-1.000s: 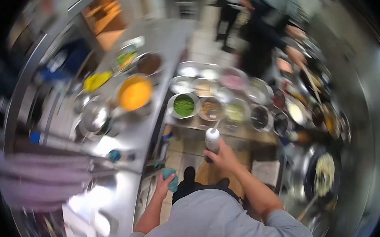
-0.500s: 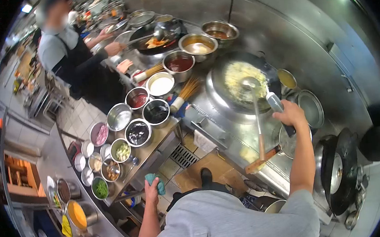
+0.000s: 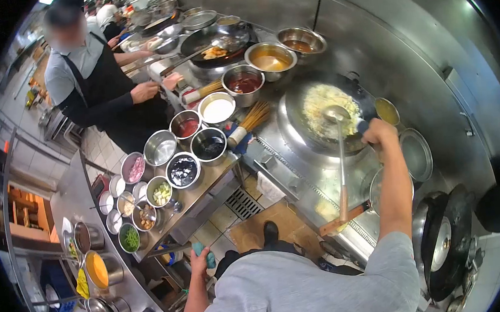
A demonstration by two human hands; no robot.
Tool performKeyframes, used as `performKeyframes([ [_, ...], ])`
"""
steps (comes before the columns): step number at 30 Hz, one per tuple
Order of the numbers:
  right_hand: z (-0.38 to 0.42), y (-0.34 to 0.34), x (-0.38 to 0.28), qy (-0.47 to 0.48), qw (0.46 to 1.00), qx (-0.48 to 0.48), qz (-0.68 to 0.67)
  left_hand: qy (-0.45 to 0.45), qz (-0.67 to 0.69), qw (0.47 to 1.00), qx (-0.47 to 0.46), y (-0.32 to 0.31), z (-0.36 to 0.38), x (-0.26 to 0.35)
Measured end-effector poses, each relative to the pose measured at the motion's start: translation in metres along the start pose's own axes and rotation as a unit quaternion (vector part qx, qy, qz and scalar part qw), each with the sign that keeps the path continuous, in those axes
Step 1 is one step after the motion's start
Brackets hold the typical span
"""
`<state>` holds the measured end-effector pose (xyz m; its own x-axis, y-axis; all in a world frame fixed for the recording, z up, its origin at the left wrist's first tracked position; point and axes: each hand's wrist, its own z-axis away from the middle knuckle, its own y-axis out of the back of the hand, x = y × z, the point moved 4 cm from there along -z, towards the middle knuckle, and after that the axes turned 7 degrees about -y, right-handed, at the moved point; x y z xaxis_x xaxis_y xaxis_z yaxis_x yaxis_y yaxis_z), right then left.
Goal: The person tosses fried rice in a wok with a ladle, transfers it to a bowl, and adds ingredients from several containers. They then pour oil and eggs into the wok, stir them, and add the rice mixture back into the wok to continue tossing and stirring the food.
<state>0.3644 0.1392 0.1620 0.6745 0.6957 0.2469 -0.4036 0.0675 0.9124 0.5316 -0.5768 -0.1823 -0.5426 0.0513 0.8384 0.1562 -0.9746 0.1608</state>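
1. Stainless steel lines this kitchen, from the back wall down to the cooking range (image 3: pixel 321 180) and the side counter (image 3: pixel 206 191) beside it.
2. My right hand (image 3: pixel 379 135) reaches over the wide dark wok of pale yellow rice (image 3: pixel 328 113); its fingers are curled shut around a dark-capped squeeze bottle (image 3: pixel 364 127), of which only the tip shows at the wok's rim.
3. I judge that bottle light, soft-walled and probably greasy, so it is best gripped round the body.
4. My left hand (image 3: pixel 199 258) hangs low beside the counter, fingers closed on one crumpled teal cloth (image 3: pixel 206 255), soft and limp.
5. One long steel ladle with a wooden handle (image 3: pixel 341 161) rests in the wok, untouched.
6. Counting: one wok before me, one bottle, one cloth, one ladle; on the counter I make out roughly a dozen round steel bowls of ingredients (image 3: pixel 182 171).
7. Another person in a black apron (image 3: pixel 97 88) works a second wok (image 3: pixel 213 42) further along.
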Motion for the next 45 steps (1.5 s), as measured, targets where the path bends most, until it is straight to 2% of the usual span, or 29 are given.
performKeyframes([
  [1,0.008,0.0,0.009,0.003,1.0,0.0,-0.008,0.01,-0.014,0.999,0.029,0.016,0.003,-0.013],
  [5,0.015,-0.035,0.04,0.011,1.0,-0.022,0.001,0.074,0.114,0.987,0.089,0.057,0.028,-0.055],
  [7,0.041,-0.037,0.038,0.013,0.999,0.012,-0.041,0.095,0.101,0.988,0.064,0.07,0.035,-0.065],
  [8,0.053,-0.039,0.036,0.004,0.993,0.041,-0.114,0.106,0.098,0.988,0.054,0.08,0.042,-0.078],
  [9,0.067,-0.041,0.032,-0.004,0.98,0.068,-0.19,0.053,-0.082,0.987,0.125,0.093,0.04,-0.091],
  [12,0.125,-0.036,-0.007,0.03,0.92,0.203,-0.333,0.107,-0.14,0.981,0.084,0.119,0.022,-0.164],
  [15,0.151,-0.063,-0.052,0.05,0.842,0.31,-0.439,0.096,-0.162,0.977,0.103,0.135,0.048,-0.146],
  [17,0.161,-0.092,-0.095,0.085,0.791,0.245,-0.554,0.085,-0.17,0.977,0.096,0.153,0.056,-0.163],
  [20,0.225,-0.123,-0.192,0.121,0.777,0.178,-0.591,0.131,-0.176,0.965,0.143,0.17,0.081,-0.191],
  [22,0.267,-0.157,-0.259,0.208,0.779,0.142,-0.574,0.138,-0.156,0.964,0.163,0.181,0.102,-0.209],
  [24,0.292,-0.209,-0.329,0.324,0.755,0.019,-0.57,0.18,-0.11,0.962,0.174,0.185,0.13,-0.227],
  [26,0.361,-0.237,-0.399,0.406,0.79,-0.028,-0.459,0.207,-0.08,0.957,0.186,0.188,0.15,-0.244],
  [27,0.402,-0.254,-0.432,0.422,0.767,-0.111,-0.47,0.219,-0.07,0.953,0.196,0.185,0.16,-0.263],
  [30,0.543,-0.274,-0.511,0.627,0.677,-0.221,-0.314,0.254,-0.023,0.939,0.23,0.177,0.195,-0.292],
  [31,0.592,-0.276,-0.529,0.644,0.646,-0.264,-0.313,0.266,-0.008,0.931,0.251,0.172,0.208,-0.3],
  [32,0.632,-0.281,-0.54,0.679,0.626,-0.224,-0.309,0.279,0.007,0.922,0.268,0.168,0.22,-0.304],
  [33,0.674,-0.276,-0.548,0.672,0.627,-0.275,-0.284,0.275,0.045,0.916,0.289,0.164,0.234,-0.298],
  [36,0.755,-0.299,-0.581,0.732,0.544,-0.318,-0.26,0.285,0.129,0.902,0.299,0.142,0.256,-0.331],
  [37,0.769,-0.328,-0.597,0.727,0.532,-0.326,-0.287,0.293,0.17,0.878,0.337,0.137,0.269,-0.305],
  [39,0.793,-0.344,-0.611,0.758,0.5,-0.289,-0.304,0.289,0.163,0.872,0.359,0.131,0.278,-0.296],
  [40,0.801,-0.337,-0.607,0.739,0.542,-0.285,-0.282,0.287,0.158,0.87,0.37,0.126,0.283,-0.293],
  [42,0.814,-0.338,-0.613,0.733,0.543,-0.321,-0.255,0.268,0.19,0.869,0.37,0.12,0.281,-0.303],
  [45,0.808,-0.346,-0.61,0.768,0.482,-0.237,-0.348,0.276,0.164,0.878,0.356,0.124,0.269,-0.288],
])
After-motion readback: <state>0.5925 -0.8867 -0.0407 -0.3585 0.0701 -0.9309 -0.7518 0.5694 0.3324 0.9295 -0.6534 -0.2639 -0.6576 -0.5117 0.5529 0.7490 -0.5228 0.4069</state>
